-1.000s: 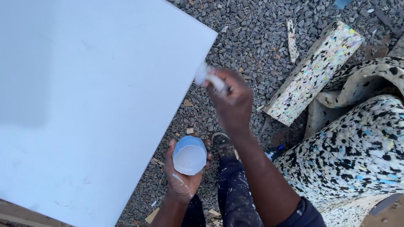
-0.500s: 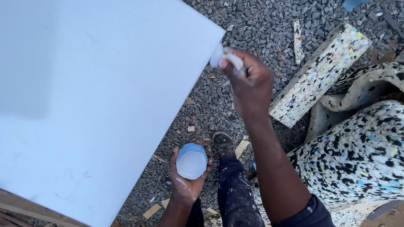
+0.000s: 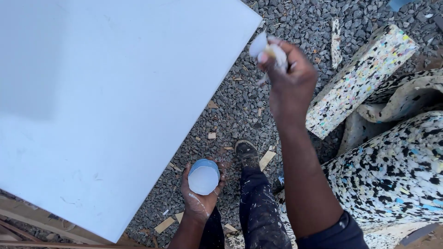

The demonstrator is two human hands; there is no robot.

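Fingers (image 3: 295,64) of the right hand (image 3: 290,80) closed around a small white-coated brush (image 3: 267,48), top centre of frame, just off the upper right corner of the big white panel (image 3: 115,106). Brush long axis appears to run roughly toward the upper left, bristle end toward the panel corner; blurred, so uncertain. Left hand (image 3: 200,200), lower centre, cups a blue cup (image 3: 203,177) of white paint from below, mouth upward. Panel face looks evenly white already; judged nearly complete, edge and corner possibly left. Gravel ground (image 3: 230,110), speckled foam blocks (image 3: 360,78) at right.
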